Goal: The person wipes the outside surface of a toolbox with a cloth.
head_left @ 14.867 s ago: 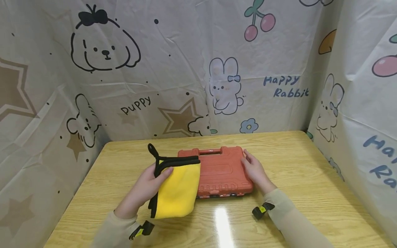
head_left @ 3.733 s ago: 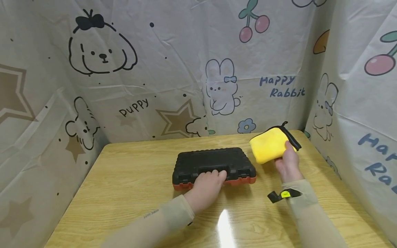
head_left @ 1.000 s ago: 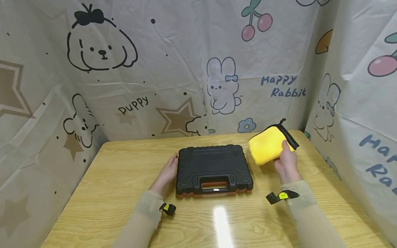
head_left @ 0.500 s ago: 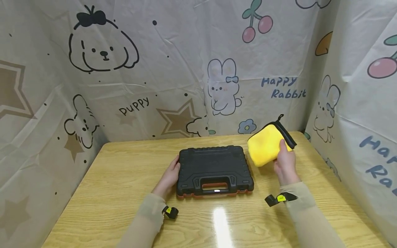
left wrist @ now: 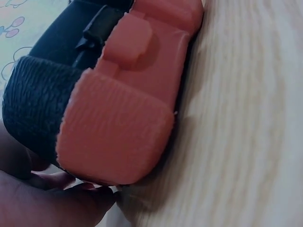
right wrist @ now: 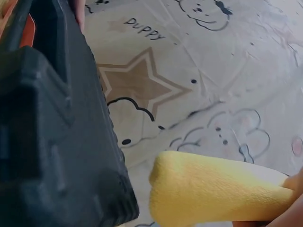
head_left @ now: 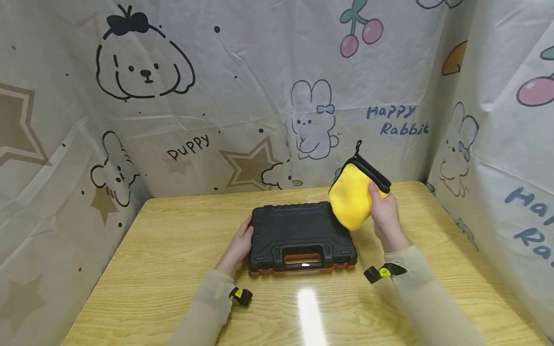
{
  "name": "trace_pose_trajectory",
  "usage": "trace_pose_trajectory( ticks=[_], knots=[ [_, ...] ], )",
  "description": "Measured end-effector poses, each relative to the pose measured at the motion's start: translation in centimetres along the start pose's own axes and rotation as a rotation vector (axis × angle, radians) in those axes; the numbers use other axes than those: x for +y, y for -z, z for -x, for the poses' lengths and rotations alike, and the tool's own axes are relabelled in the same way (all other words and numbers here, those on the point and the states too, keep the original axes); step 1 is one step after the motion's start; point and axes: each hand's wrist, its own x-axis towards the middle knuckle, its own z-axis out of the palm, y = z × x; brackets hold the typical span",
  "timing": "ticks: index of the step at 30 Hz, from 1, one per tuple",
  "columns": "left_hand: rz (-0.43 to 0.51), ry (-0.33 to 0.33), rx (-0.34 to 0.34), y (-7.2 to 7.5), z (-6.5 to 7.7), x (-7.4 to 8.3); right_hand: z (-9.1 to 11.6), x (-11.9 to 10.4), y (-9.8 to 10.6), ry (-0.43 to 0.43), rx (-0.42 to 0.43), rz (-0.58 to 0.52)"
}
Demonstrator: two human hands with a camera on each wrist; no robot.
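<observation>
A closed plastic tool case (head_left: 290, 228) lies on the table, black lid up, red half below and handle toward me. My left hand (head_left: 238, 244) rests against its left side; in the left wrist view its fingers (left wrist: 90, 201) lie along the case's end (left wrist: 118, 127), close to the tabletop. My right hand (head_left: 385, 214) grips a folded yellow cloth (head_left: 352, 197) with black trim and a hanging loop. The cloth overlaps the case's far right corner in the head view. From the right wrist, the cloth (right wrist: 213, 189) shows a gap to the case (right wrist: 80, 142).
The wooden table (head_left: 173, 269) has its far edge close to a patterned curtain (head_left: 242, 105), which also hangs at both sides. A bright glare strip falls on the wood in front of the case. Each wrist wears a strapped black device.
The case was red side up, then turned black side up. The cloth passed from my left hand to my right, then moved left over the case's corner. My left hand left the handle.
</observation>
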Motion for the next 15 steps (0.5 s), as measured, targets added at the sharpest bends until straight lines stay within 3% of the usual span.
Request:
trace_pose_trajectory(
  ticks=[7, 15],
  knots=[
    [-0.035, -0.02, -0.024, -0.2, 0.1, -0.2, -1.4, -2.1, -2.7, 0.071, -0.152, 0.246],
    [0.014, -0.017, 0.007, -0.4, 0.2, -0.1, -3.9, -3.6, -6.9, 0.139, -0.253, 0.481]
  ],
)
